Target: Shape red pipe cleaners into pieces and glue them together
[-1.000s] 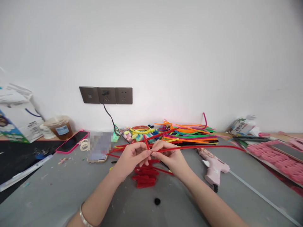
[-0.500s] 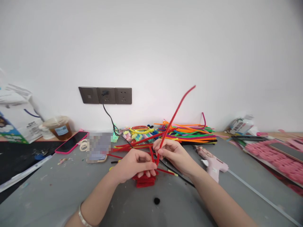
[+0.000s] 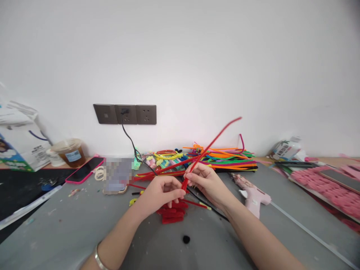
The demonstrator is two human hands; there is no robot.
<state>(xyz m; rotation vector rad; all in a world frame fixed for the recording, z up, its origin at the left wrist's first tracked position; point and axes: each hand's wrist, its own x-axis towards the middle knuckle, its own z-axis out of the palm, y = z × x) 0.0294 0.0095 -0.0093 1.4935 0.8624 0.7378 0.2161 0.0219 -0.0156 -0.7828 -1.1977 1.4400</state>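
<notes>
A red pipe cleaner (image 3: 215, 138) runs up and to the right out of my fingers, its free end curving over. My left hand (image 3: 165, 191) pinches its folded lower end between thumb and fingers. Just above, my right hand (image 3: 204, 180) grips the same strand, thumb against forefinger. Below my left hand lies a stack of folded red pipe cleaners (image 3: 172, 215), partly hidden by the fingers. A small black pom-pom (image 3: 186, 239) rests nearer to me on the grey table.
Behind my hands lie bundled coloured pipe cleaners (image 3: 227, 159). A pink glue gun (image 3: 253, 195) is at right, near a pink knobbly piece (image 3: 317, 187). Two phones, one a pink-edged phone (image 3: 86, 170), and a drink cup (image 3: 72, 153) are at left. A black cord (image 3: 128, 135) hangs from the socket.
The long red strand has tilted lower and further right. Its short folded end, upright before, now lies close against the long part between my hands.
</notes>
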